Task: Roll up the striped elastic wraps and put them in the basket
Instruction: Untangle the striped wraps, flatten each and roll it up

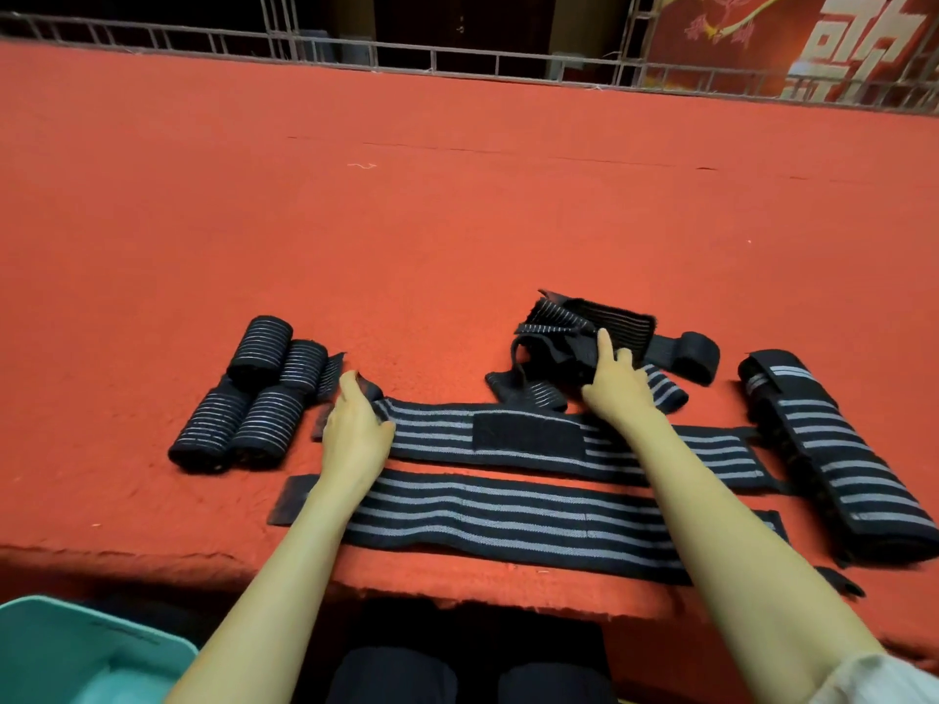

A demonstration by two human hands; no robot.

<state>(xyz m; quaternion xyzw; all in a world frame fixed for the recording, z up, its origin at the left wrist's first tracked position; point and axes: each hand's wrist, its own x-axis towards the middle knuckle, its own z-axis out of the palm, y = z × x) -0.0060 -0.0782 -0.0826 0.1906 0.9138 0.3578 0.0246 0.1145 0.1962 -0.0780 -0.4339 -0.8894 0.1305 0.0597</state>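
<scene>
We reach both bare arms over a surface covered in red felt (457, 221). Our left hand (355, 429) rests on the left end of the upper flat wrap (533, 437), fingers curled together around its folded tip. Our right hand (617, 383) is on the loose pile of tangled wraps (574, 343), index finger stretched out and pressing the black fabric, the other fingers bent; we cannot tell whether they grip anything. A second flat striped wrap (508, 515) lies stretched out just below the first, near the edge of the surface. Four rolled wraps (254, 393) sit bunched together at the left, touching one another. A wider folded wrap (833, 449) lies at the right. The teal basket (76, 647) sits at the lower left, below the edge of the surface; no wrap shows in the part of it we can see.
</scene>
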